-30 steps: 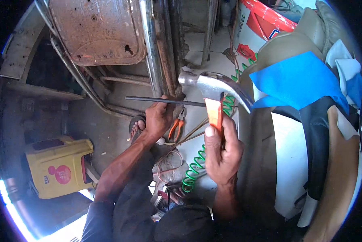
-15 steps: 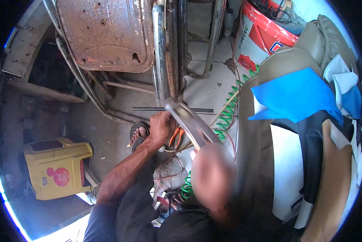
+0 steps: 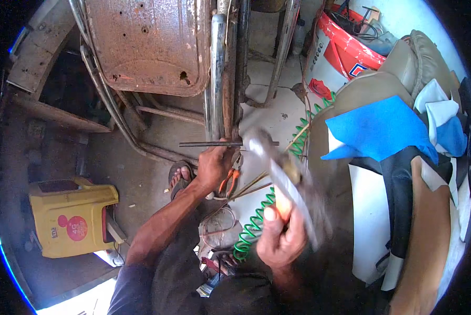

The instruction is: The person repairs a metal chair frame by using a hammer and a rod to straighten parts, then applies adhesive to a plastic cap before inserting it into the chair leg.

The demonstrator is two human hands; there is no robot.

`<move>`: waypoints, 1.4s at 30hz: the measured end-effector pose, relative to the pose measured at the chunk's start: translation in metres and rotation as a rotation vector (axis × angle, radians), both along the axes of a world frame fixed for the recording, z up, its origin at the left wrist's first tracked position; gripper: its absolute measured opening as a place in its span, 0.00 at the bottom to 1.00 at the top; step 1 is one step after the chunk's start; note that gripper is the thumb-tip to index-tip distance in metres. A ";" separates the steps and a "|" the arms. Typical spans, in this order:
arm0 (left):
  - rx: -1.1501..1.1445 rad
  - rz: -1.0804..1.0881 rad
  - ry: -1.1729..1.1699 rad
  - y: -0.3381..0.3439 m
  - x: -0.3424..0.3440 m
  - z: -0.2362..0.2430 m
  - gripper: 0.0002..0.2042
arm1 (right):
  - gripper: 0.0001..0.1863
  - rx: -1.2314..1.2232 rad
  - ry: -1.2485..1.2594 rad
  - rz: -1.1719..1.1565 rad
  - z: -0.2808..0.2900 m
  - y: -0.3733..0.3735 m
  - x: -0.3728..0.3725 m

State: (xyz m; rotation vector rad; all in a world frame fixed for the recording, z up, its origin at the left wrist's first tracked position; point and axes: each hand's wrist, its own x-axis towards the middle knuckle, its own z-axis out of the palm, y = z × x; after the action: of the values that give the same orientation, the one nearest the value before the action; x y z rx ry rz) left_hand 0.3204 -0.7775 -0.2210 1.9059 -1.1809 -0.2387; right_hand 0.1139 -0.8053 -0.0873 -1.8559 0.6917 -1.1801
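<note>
My left hand (image 3: 213, 169) is closed on a thin dark rod (image 3: 204, 144), which lies crosswise just beyond my knuckles, near the lower ends of the chair's metal tubes. My right hand (image 3: 281, 242) is closed round a long shiny metal tool (image 3: 285, 184), smeared by motion; its exact kind cannot be made out. The tool's rounded far end appears over or close to the rod's right part; whether they touch I cannot tell. Orange-handled pliers (image 3: 229, 182) lie on the floor beside my left wrist. Ahead stands a rusty metal chair (image 3: 146, 47) with worn tubes.
A green coiled hose (image 3: 256, 223) runs across the floor on the right. Blue cloth (image 3: 380, 128) and other scraps cover a padded seat (image 3: 369, 79). A red and white bucket (image 3: 345, 47) stands behind. At left is a yellow plastic stool (image 3: 75, 218); a sandaled foot (image 3: 182, 176) rests nearby.
My right hand has swung the metal tool away from my left hand, rightward. The left hand keeps its hold on the rod. The whole view has shifted slightly.
</note>
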 end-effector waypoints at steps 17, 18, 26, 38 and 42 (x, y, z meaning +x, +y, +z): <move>-0.012 -0.026 -0.067 -0.010 -0.005 0.013 0.05 | 0.18 -0.039 0.035 0.027 0.005 -0.014 -0.001; -0.005 -0.043 -0.043 -0.010 -0.008 0.015 0.05 | 0.18 -0.025 0.067 0.065 -0.011 -0.013 -0.001; 0.085 -0.061 -0.113 0.003 0.000 -0.011 0.07 | 0.27 -0.017 0.111 -0.074 0.023 -0.029 -0.018; -0.352 0.182 0.210 0.008 -0.002 0.070 0.05 | 0.20 0.515 0.516 -0.024 -0.077 -0.061 0.012; -0.451 0.214 0.324 0.034 0.006 0.087 0.05 | 0.22 0.581 0.638 0.043 -0.130 -0.038 0.038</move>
State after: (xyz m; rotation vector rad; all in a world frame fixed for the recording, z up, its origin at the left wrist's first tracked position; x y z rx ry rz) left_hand 0.3262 -0.7438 -0.1344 1.5110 -0.7323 -0.1419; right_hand 0.1519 -0.8436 -0.2175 -1.7028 1.1869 -0.2701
